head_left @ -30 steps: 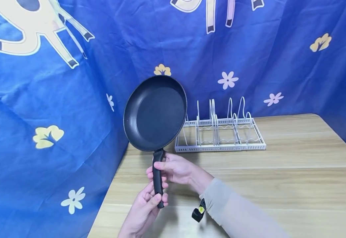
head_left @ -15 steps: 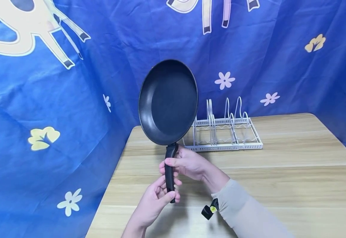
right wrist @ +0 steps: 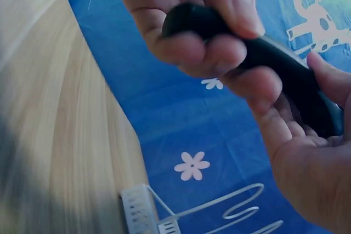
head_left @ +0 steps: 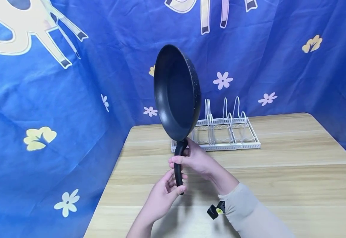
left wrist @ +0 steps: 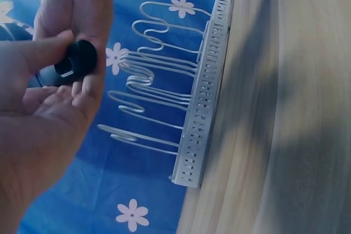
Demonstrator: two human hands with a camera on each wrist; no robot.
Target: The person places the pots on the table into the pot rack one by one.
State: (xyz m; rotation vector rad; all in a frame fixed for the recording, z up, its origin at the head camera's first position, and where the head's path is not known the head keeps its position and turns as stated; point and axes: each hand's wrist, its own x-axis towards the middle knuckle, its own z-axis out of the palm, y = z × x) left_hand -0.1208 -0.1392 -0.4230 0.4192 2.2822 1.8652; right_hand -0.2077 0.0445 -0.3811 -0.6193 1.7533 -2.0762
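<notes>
A black frying pan (head_left: 177, 96) is held upright in the air, handle down, its inner face turned partly to the left so the speckled outer wall shows on the right. My left hand (head_left: 164, 195) grips the lower end of the black handle (head_left: 178, 168); the left wrist view shows the handle's end with its hanging hole between thumb and fingers. Higher up, just under the pan body, my right hand (head_left: 198, 158) holds the same handle, thumb across its front. In the right wrist view both hands are curled round the handle (right wrist: 285, 67).
Behind the pan and to its right, a white wire rack (head_left: 220, 145) with upright loops stands on the wooden table (head_left: 280, 185). A blue patterned curtain (head_left: 125, 39) encloses the back and sides. A small black device (head_left: 216, 210) hangs at the right wrist.
The pan has moved up and to the right with both hands. It has turned about its handle, so its face looks narrower and its outer side shows. Both hands keep their hold.
</notes>
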